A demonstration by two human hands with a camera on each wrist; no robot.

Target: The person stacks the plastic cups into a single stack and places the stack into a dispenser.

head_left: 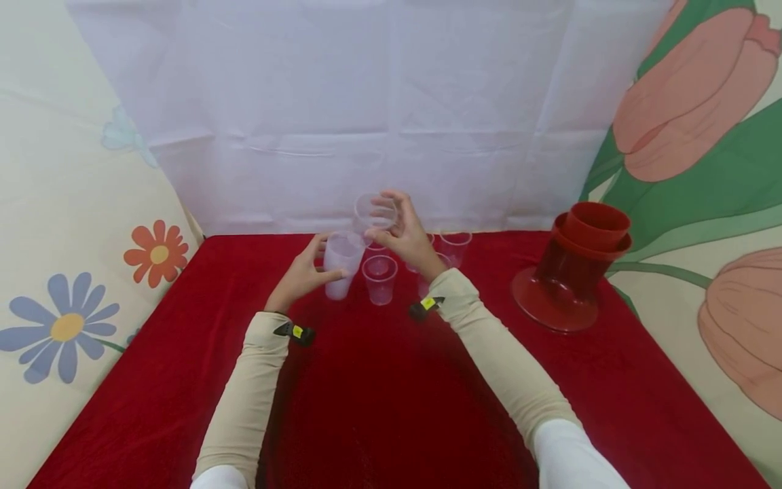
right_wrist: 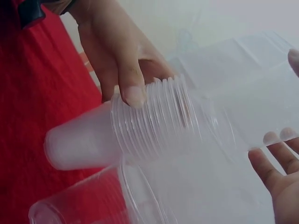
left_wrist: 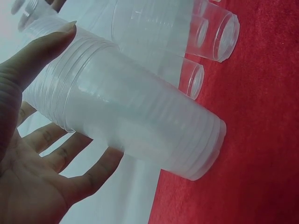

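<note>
My left hand [head_left: 302,275] grips a tall nested stack of clear plastic cups [head_left: 344,261] near the red cloth. In the left wrist view the stack [left_wrist: 140,121] tilts, its many rims by the thumb and fingers curved along its side. Slightly higher and to the right, my right hand [head_left: 403,227] holds a single clear plastic cup [head_left: 368,216] between thumb and fingers. The right wrist view shows this cup [right_wrist: 252,93] beside the rims of the stack [right_wrist: 84,140]. Just below the hands, another clear cup [head_left: 380,284] stands upright on the table.
More clear cups [head_left: 455,250] stand behind the right wrist, partly hidden by it. Toward the right edge sits a red flanged container [head_left: 565,282] with a smaller red cup [head_left: 595,227] in its top. A white cloth [head_left: 366,102] hangs behind the red-covered table [head_left: 379,401].
</note>
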